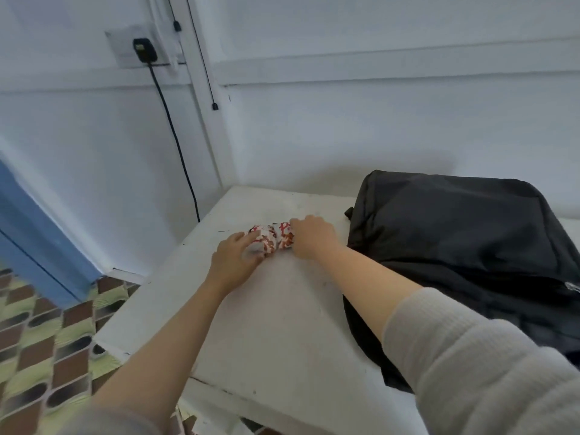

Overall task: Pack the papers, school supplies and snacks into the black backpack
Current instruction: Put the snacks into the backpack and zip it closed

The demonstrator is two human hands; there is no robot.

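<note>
Two snack packets, white with red print, lie side by side and touching on the white table [276, 324], toward its far left corner and a little in from the far edge. Two hands are on them, one to each. The left hand [230, 262] has its fingers curled round the first packet [265, 243], gripping it from the near left. The right hand [312, 238] comes over from the right and closes on the second packet [285, 238], hiding that packet's right end. One black backpack [455, 246] lies flat on the right part of the table, running from near the far edge down to the near edge. Its left side is just beside the right wrist, and the right forearm crosses in front of its near left corner. Whether its zip is open cannot be told. The right arm wears a grey ribbed sleeve [470, 356] pushed up the forearm. No papers or school supplies show on the bare surface. Around the table, one black adapter [145, 50] sits in a wall socket, with one thick black cable [175, 133] hanging from it down behind the table's far left corner. One thinner cable [204, 67] hangs beside it and ends in a small plug. At the left stand a blue door [34, 240] and a floor [47, 340] of brown and green patterned tiles.
</note>
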